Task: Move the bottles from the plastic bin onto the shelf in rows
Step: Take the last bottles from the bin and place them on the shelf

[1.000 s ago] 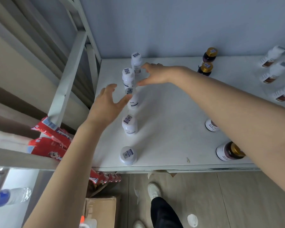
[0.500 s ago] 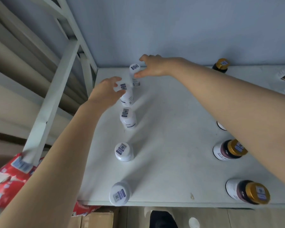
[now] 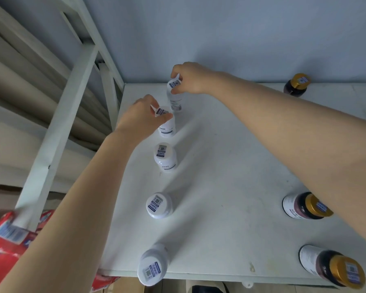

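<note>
Open a second ago, left hand (image 3: 140, 118) and right hand (image 3: 191, 80) now pinch the rear white bottles' (image 3: 175, 100) caps, likely straightening the shelf (image 3: 230, 166) row.

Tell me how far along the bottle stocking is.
Done: three white bottles stand free in a row on the shelf, three gold-capped bottles at its right. In hand: the left hand grips the fourth bottle by its cap, the right hand the fifth bottle. Left: the bin is out of view, so I can't tell.
</note>
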